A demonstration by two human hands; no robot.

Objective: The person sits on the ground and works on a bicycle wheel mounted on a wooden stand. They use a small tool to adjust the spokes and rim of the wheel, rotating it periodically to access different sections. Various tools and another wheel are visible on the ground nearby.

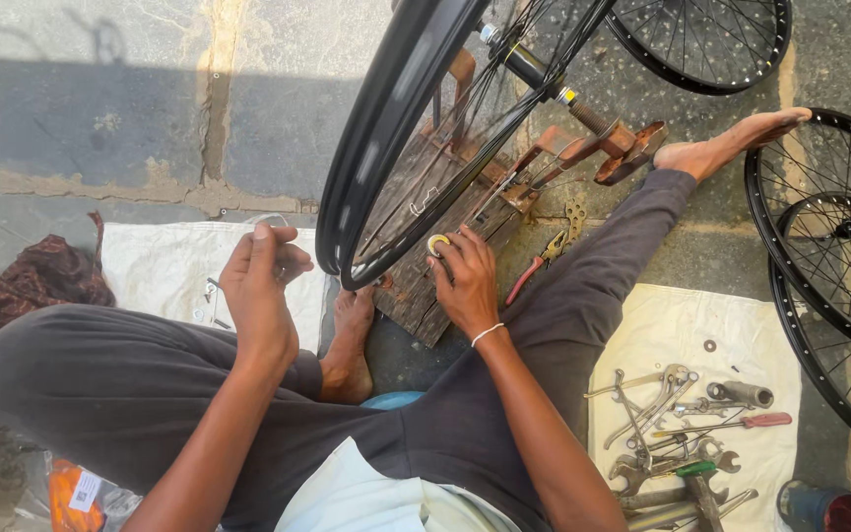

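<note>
- At the far left a reddish-brown cloth (36, 276) lies crumpled on the stone floor (100, 118), beside a white sheet (164, 266) spread out under my left knee.
- My left hand (260, 286) is raised over that sheet, fingers pinched together around something thin and pale; I cannot tell for sure what it is.
- The bicycle wheel (386, 148) stands upright in front of me, its black rim mounted in a rusty truing stand (554, 158) that sits on a worn wooden board (445, 266). The spokes are all laced in and the axle sits in the stand's arms, so the building looks done; I judge the truing to be in progress, with no way to see how true the rim runs yet.
- My right hand (465, 281) is closed around a small round yellowish tool (438, 242), pressed against the lower rim where the spokes meet it.
- Red-handled pliers (539, 268) lie on the floor just right of that hand.
- Further right a second white sheet (682, 335) carries a heap of spanners (662, 433) and a red-handled screwdriver (741, 422).
- At the right edge more black wheels (839, 276) lie on the floor, well apart from the stand.
</note>
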